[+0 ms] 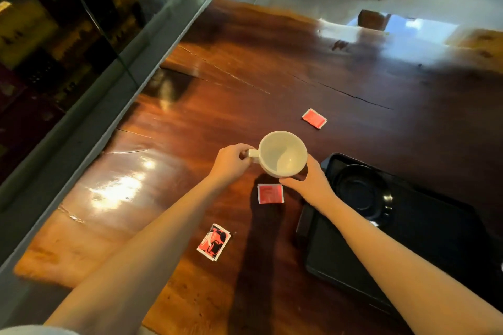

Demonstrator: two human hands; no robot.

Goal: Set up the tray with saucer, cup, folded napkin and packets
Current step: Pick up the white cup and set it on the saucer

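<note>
Both hands hold the white cup (283, 155) above the wooden counter (190, 128), just left of the black tray (408, 253). The left hand (231, 162) pinches the handle; the right hand (310, 181) cups its near side. A black saucer (362, 193) sits on the tray's far end. Three red packets (270, 193) lie on the counter.

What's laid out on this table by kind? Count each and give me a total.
Red packets: 3
White cup: 1
Black saucer: 1
Black tray: 1
Total: 6
</note>
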